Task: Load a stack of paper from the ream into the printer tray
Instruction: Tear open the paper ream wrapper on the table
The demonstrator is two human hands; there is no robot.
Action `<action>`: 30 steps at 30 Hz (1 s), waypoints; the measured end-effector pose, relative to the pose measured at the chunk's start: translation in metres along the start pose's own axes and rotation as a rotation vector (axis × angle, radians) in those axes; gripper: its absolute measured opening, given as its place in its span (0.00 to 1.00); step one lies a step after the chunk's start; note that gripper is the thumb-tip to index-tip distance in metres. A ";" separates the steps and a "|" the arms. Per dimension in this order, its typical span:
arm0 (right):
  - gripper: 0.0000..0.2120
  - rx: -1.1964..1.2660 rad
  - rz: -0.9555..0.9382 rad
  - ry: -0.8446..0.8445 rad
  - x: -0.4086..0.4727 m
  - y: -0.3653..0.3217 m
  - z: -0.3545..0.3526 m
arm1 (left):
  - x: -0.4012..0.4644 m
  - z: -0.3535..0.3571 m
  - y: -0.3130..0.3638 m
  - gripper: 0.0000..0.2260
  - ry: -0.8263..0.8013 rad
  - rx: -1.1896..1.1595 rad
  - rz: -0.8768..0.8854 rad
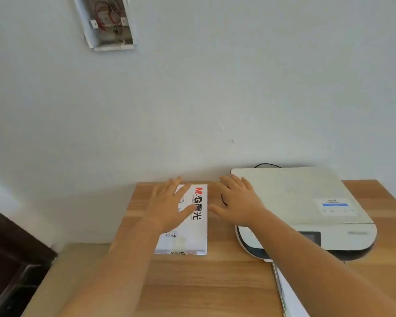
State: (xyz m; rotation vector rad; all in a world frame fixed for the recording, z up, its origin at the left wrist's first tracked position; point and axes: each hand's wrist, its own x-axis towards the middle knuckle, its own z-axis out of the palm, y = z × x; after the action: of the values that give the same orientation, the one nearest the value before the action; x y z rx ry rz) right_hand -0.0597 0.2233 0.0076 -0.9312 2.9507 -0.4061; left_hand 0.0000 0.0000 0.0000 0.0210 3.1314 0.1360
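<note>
Just beside the ream [188, 221] stands the printer [306, 202] — both hands' fingers [178, 186] spread, grasping nothing.

Both bare forearms extend forward from the lower edge of the view, converging slightly toward the middle. The left hand [169, 202] is held palm down with fingers spread and extended, thumb angled out toward the right. The right hand [239, 201] is likewise palm down, fingers straight and slightly fanned, thumb pointing left toward the other hand. Neither hand is closed around anything. The two hands lie side by side at about the same height, near each other but apart.
</note>
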 end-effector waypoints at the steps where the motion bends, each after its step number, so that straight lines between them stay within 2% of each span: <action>1: 0.38 -0.002 0.001 0.001 -0.001 -0.007 0.003 | -0.003 0.002 -0.006 0.38 -0.007 0.001 0.003; 6: 0.33 0.006 -0.007 0.023 0.000 -0.027 0.030 | -0.012 0.031 -0.031 0.37 0.000 -0.005 0.013; 11: 0.36 0.004 -0.003 -0.084 0.010 -0.033 0.058 | -0.020 0.048 -0.044 0.41 -0.067 -0.026 -0.019; 16: 0.36 0.006 -0.031 -0.154 0.018 -0.033 0.078 | -0.024 0.052 -0.045 0.33 -0.119 -0.046 -0.050; 21: 0.36 0.066 -0.019 -0.201 0.031 -0.028 0.087 | -0.012 0.056 -0.048 0.41 -0.098 -0.072 -0.078; 25: 0.36 0.086 -0.039 -0.227 0.040 -0.024 0.096 | -0.009 0.065 -0.052 0.32 -0.132 -0.087 -0.107; 30: 0.35 0.111 -0.044 -0.241 0.044 -0.024 0.113 | -0.015 0.086 -0.058 0.37 -0.177 -0.054 -0.137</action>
State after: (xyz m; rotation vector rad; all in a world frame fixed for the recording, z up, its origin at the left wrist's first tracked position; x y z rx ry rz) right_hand -0.0714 0.1520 -0.0924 -0.9588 2.6667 -0.4218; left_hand 0.0145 -0.0502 -0.0908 -0.1718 2.9394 0.2048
